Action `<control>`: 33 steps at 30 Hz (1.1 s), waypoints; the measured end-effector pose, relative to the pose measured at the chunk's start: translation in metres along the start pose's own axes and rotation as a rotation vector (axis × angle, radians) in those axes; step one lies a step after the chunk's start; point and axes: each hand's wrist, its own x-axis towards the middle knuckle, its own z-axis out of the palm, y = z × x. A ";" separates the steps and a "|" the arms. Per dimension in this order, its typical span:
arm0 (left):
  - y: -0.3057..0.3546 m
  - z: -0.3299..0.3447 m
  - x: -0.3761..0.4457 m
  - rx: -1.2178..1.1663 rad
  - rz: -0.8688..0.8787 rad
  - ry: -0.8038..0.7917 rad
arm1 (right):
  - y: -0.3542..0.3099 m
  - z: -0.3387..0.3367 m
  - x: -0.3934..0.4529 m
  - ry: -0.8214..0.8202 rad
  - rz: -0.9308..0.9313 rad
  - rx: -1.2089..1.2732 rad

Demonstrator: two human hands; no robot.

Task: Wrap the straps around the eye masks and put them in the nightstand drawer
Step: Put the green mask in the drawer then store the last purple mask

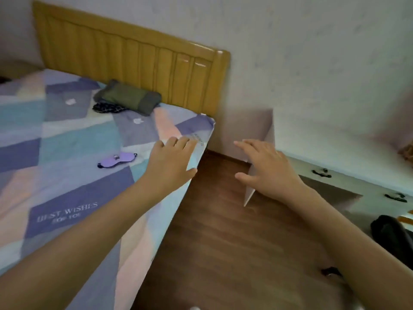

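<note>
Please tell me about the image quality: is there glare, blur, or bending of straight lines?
Head view: glare streaks on the glossy yellow wooden headboard; its top edge bows from wide-angle distortion; the left hand and right hand are soft-edged, fingers spread; the purple eye mask on the patchwork bedsheet is slightly blurred.

Both forearms are running out of the picture at 6 to 7 and 4 to 5 o'clock. The left hand point(172, 163) is covering part of the bedsheet point(73, 135) edge and some printed lettering there. The right hand point(266, 170) is hiding part of a white panel point(260, 139). At 4 o'clock a black object point(390, 234) is being cropped by the frame edge, too blurred to name.
</note>
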 end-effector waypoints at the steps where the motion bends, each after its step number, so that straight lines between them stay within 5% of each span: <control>1: -0.012 0.011 0.015 0.011 -0.041 -0.023 | 0.006 0.011 0.033 -0.025 -0.040 0.004; 14: -0.191 0.135 0.103 0.072 -0.606 -0.233 | -0.072 0.128 0.367 -0.186 -0.643 0.043; 33: -0.330 0.362 0.189 -0.053 -1.142 -0.574 | -0.185 0.369 0.649 -0.621 -1.095 0.026</control>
